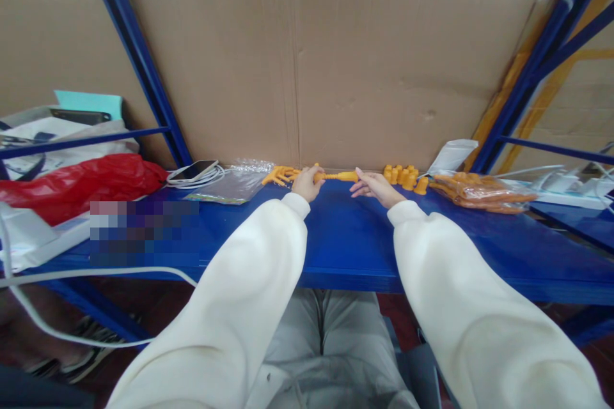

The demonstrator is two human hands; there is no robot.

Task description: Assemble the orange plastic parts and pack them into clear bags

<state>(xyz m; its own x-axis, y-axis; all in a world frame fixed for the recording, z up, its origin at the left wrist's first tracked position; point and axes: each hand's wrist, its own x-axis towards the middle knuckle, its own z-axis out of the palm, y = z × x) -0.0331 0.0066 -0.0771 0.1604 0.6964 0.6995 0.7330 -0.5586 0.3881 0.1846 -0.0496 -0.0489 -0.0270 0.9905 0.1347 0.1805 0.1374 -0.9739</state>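
Note:
A slim yellow-orange plastic stick [343, 176] with a ribbed stretch and a thicker right part lies level between my hands, above the blue table. My left hand [308, 184] is closed around its left end, fingers curled over it. At the other end, my right hand [377, 186] has its thumb and forefinger on the tip, the other fingers loosely bent below. Just left of my left hand lie several yellow-orange pieces with finger-like prongs [278, 175]. Close behind my right hand stand several small yellow-orange caps [407, 177].
On the left are a clear plastic bag [235, 182], a phone [194, 170], a coiled white cable [211, 176] and a red bag [96, 179]. To the right lie bagged orange pieces [482, 192] and a power strip [570, 195]. Cardboard [364, 77] walls the back.

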